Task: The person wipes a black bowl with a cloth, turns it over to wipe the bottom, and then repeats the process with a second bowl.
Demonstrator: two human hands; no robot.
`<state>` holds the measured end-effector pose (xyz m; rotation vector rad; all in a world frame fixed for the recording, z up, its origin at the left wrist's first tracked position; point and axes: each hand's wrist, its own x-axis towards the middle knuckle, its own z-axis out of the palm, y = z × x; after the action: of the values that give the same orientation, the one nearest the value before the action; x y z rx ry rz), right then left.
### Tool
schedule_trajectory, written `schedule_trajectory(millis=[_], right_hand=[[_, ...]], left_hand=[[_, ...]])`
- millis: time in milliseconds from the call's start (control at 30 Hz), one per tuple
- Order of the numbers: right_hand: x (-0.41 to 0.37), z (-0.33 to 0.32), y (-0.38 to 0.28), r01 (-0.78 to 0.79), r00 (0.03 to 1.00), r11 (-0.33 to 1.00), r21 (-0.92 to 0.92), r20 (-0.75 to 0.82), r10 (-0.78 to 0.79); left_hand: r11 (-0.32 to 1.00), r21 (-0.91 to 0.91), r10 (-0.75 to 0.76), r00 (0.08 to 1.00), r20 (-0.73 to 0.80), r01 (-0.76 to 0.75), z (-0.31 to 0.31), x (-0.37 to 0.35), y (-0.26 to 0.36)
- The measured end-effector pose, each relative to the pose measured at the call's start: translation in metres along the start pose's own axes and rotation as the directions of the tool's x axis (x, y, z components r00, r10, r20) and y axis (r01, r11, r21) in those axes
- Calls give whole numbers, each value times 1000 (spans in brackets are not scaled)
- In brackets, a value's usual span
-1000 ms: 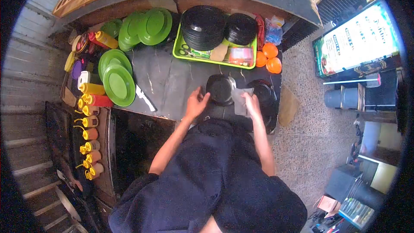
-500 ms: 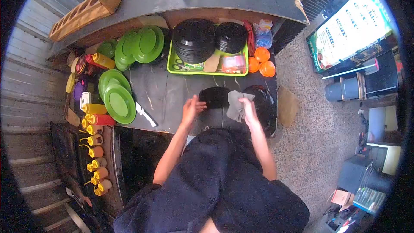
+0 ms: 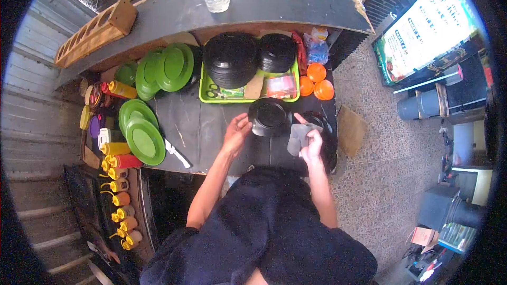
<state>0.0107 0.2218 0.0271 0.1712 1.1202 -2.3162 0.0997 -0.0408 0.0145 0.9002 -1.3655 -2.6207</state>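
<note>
Left hand point(image 3: 236, 131) grips the black plate point(image 3: 270, 117) by its rim, flat on the counter point(image 3: 206, 121). Right hand point(image 3: 312, 146) is closed on a grey cloth point(image 3: 297, 138), just beside the plate. Open counter lies left; the green tray point(image 3: 248, 100) crowds in behind, and the counter edge is close on the right.

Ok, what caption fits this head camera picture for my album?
Left hand touches the rim of a black plate, right hand grips a grey cloth, at a dark counter.
</note>
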Motion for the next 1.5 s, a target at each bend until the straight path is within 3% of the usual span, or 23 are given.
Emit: schedule_trajectory(millis=[267, 333, 400, 467, 533, 633, 733, 833, 967, 1167, 1333, 1433, 1500], right_hand=[[72, 14, -33, 146, 984, 898, -414, -35, -176], [108, 6, -32, 173, 964, 868, -466, -99, -245], [144, -5, -39, 129, 984, 841, -525, -35, -173], [178, -9, -34, 216, 948, 787, -577, -69, -311], [193, 0, -40, 182, 959, 832, -524, -91, -267], [213, 9, -43, 199, 940, 760, -618, -99, -327], [221, 21, -48, 209, 941, 720, -662, -65, -332], [224, 35, -54, 231, 910, 591, -773, -43, -412], [241, 26, -51, 103, 932, 597, -796, -133, -337], [265, 23, -48, 100, 946, 660, -744, -134, -295], [261, 49, -56, 57, 930, 746, -663, -237, -281], [261, 52, -60, 30, 944, 762, -647, -233, -235], [262, 47, -59, 23, 948, 747, -665, -224, -228]], left_hand=[[981, 111, 169, 983, -71, -161, 52, 96, 3], [927, 282, 282, 955, -93, -246, 68, 123, 14], [925, 270, 302, 948, -99, -267, 84, 145, 23], [927, 262, 319, 931, -177, -268, 97, 166, 30], [917, 280, 343, 919, -194, -283, 109, 174, 36], [902, 214, 428, 848, -313, -376, 124, 192, 30], [899, 148, 438, 835, -333, -412, 139, 195, 26], [898, 88, 435, 841, -323, -431, 148, 195, 29], [922, -26, 360, 883, -302, -385, 156, 191, 46], [939, -60, 306, 902, -306, -339, 143, 211, 39], [908, -281, 254, 941, -225, -312, 136, 219, 43], [906, -285, 275, 947, -165, -313, 131, 234, 39], [912, -223, 300, 930, -213, -345, 132, 239, 35]])
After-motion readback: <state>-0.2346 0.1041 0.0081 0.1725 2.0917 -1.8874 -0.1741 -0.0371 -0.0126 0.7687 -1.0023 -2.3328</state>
